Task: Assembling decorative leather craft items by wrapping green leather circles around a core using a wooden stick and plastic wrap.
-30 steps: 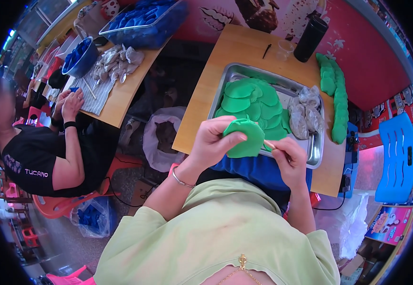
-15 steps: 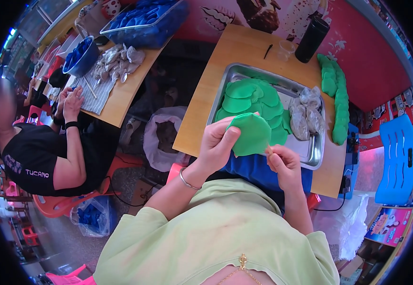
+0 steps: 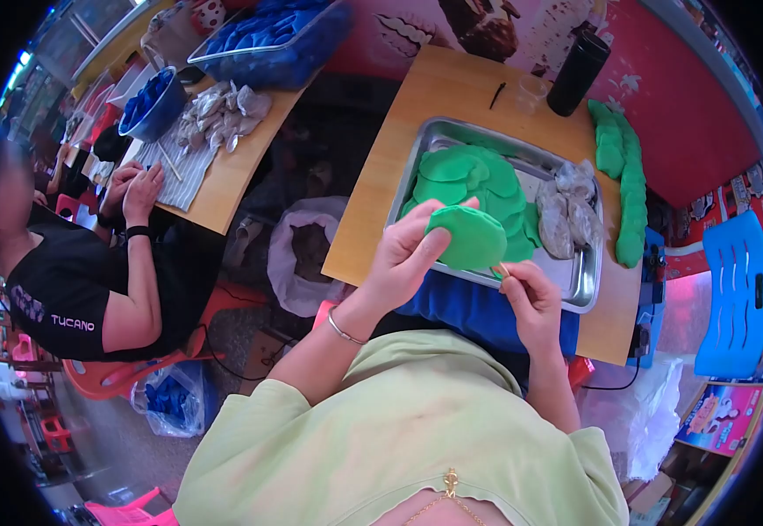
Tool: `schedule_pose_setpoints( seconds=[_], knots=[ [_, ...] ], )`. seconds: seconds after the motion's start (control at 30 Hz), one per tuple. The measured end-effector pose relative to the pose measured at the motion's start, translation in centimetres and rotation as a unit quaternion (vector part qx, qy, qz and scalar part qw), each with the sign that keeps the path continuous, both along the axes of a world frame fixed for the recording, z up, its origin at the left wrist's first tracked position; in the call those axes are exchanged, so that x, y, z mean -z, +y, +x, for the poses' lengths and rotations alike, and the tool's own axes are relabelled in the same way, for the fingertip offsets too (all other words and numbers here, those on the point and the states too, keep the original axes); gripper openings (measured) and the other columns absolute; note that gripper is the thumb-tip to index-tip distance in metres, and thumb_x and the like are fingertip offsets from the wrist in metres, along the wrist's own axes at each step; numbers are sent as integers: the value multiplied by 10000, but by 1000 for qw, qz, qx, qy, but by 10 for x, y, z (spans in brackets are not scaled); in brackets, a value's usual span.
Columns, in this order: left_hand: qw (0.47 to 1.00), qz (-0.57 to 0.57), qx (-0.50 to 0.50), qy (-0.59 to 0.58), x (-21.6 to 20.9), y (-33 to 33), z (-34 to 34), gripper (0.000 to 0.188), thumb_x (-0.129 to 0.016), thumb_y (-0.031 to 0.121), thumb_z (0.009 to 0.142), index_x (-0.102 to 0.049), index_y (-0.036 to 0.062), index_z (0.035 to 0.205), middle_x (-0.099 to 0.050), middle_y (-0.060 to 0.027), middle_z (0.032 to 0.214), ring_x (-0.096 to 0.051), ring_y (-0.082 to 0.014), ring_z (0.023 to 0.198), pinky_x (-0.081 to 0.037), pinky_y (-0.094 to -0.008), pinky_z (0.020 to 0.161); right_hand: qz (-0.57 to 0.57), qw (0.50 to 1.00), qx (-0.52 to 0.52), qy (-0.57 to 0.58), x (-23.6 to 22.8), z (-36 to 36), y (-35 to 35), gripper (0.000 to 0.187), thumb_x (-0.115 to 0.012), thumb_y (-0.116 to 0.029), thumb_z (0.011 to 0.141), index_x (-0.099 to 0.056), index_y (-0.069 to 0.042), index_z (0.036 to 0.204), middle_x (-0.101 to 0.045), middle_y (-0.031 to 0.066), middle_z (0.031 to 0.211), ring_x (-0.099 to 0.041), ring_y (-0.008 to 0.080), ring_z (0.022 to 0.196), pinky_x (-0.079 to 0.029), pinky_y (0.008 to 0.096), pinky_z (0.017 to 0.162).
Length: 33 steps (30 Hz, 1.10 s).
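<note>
My left hand [image 3: 402, 265] pinches a round, flat green cloth piece [image 3: 467, 240] between thumb and fingers, held up over the near edge of a metal tray [image 3: 581, 300]. In the fingers of my right hand [image 3: 532, 300] is a thin wooden stick [image 3: 503, 269], its end at the lower right edge of the green piece. Whether the tip is inside the piece or only touches it is hidden. Behind my hands, the tray bears a heap of similar green pieces [image 3: 465, 175] and clear plastic bags with beige contents [image 3: 569, 215].
Along the table's right edge runs a row of stacked green pieces [image 3: 631, 202]. A black tumbler [image 3: 579, 74], a clear cup [image 3: 533, 90] and a small black stick [image 3: 496, 95] stand or lie beyond the tray. To the left are a lined bin [image 3: 304, 294] and a co-worker [image 3: 66, 289] at another table.
The green piece has tilted to a flatter angle and shifted slightly right. My right hand has moved a little right and up, keeping the stick at the piece's edge.
</note>
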State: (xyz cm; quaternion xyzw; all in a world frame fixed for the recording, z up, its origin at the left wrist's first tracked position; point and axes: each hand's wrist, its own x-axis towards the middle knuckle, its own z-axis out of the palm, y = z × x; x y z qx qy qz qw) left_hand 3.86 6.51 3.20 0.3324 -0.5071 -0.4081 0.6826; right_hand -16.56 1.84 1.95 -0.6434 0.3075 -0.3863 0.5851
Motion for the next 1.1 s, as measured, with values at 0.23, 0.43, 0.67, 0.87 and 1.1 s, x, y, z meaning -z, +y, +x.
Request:
schedule_pose_setpoints(
  seconds=[0.23,0.43,0.67,0.87,1.1],
  knots=[
    [995,-12,5,-101,-17,1,19,391,-429,260,1000,-533,17,1288,-587,-59,1023,-533,-140,1031,-398,-271,882,-188,974,39,123,-21,4,-3,207,-622,44,798,-686,-12,986,-579,63,720,-535,145,656,-401,243,582],
    [993,-17,61,100,4,-1,7,423,-428,308,996,-518,22,1294,-477,-141,1365,-492,-180,1193,-375,-314,1004,-48,999,-7,-3,-4,6,1,169,-577,-20,884,-656,10,1031,-554,10,742,-446,56,612,-306,189,513],
    [975,-47,64,210,6,-2,-5,405,-415,324,991,-568,28,1222,-413,-139,1417,-472,-206,1236,-388,-356,1018,75,995,-28,-63,4,0,4,190,-569,-93,909,-647,22,1037,-544,4,735,-409,40,570,-273,174,486],
    [965,-32,88,244,16,-1,-3,472,-418,348,983,-491,5,1298,-435,-100,1406,-500,-190,1202,-409,-351,1003,130,988,-36,-80,9,0,9,192,-565,-78,909,-636,27,1053,-547,5,760,-419,39,601,-282,179,489],
    [964,-31,106,243,19,-2,-1,520,-410,378,977,-441,2,1334,-505,-82,1330,-517,-202,1181,-422,-369,992,-13,1000,-3,-18,5,9,9,183,-558,-74,914,-632,24,1050,-541,2,757,-418,35,601,-299,184,501]
  ],
)
